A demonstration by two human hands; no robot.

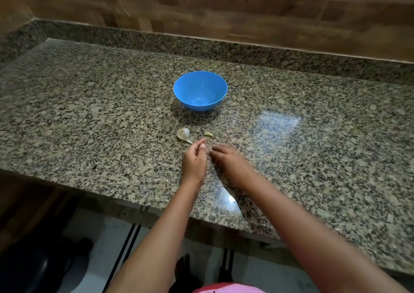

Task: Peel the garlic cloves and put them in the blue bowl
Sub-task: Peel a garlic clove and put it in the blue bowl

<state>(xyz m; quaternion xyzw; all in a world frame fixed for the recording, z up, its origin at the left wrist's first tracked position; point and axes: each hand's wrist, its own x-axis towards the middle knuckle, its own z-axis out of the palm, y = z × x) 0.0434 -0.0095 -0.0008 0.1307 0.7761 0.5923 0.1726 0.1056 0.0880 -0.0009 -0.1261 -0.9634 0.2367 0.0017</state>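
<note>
A blue bowl [200, 91] stands empty on the granite counter [89, 113]. In front of it lie a white garlic piece in its papery skin [184, 134] and a small yellowish clove [208, 134]. My left hand [194, 158] hovers just below the garlic with fingers loosely curled and nothing visible in it. My right hand [228, 158] lies beside it, palm down, fingers bent toward the left hand; whether anything is under its fingertips is hidden.
The counter ends in a raised granite lip and a wood-patterned wall [224, 13] at the back. Its front edge [112, 194] runs diagonally below my forearms. A dark round object [33, 268] sits on the floor at lower left.
</note>
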